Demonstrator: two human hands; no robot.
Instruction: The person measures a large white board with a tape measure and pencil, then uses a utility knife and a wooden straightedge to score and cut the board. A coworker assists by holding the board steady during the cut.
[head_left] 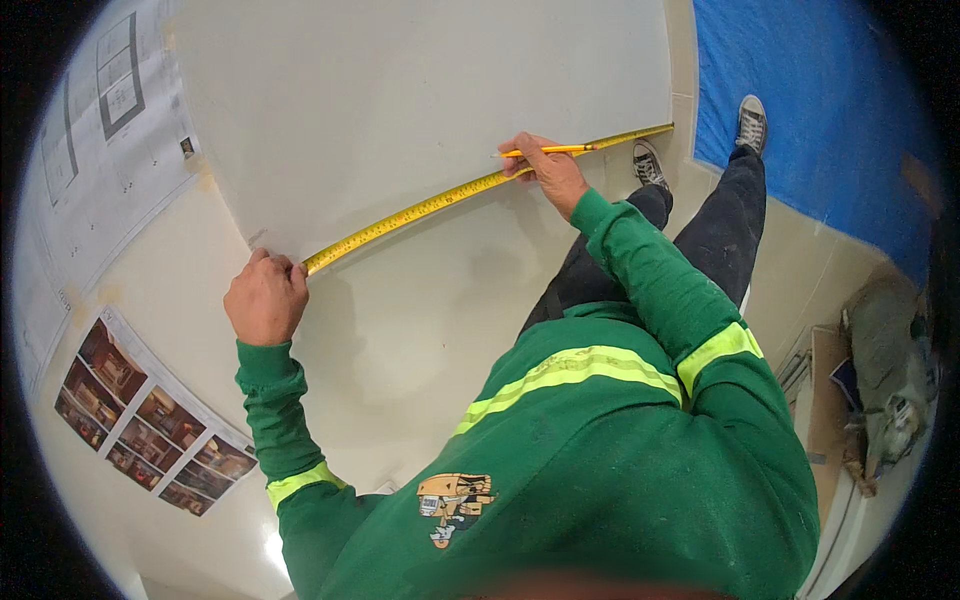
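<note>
A yellow tape measure [408, 214] stretches along the lower edge of a large white board [420, 80], from my left hand to the board's right side. My left hand [266, 295], on the left, has its fingers closed on the tape at the board's lower left corner. My right hand [545, 168] grips a yellow pencil [570, 149] just above the middle-right stretch of tape, its tip pointing left over the board; fingers also touch the tape, partly hiding it.
Taped drawings [90, 180] and a photo sheet [150, 420] lie at left. My feet [750, 125] stand beside the board, near a blue sheet [800, 80]. At lower right lie a grey bundle [875, 350] and brown boards [822, 410].
</note>
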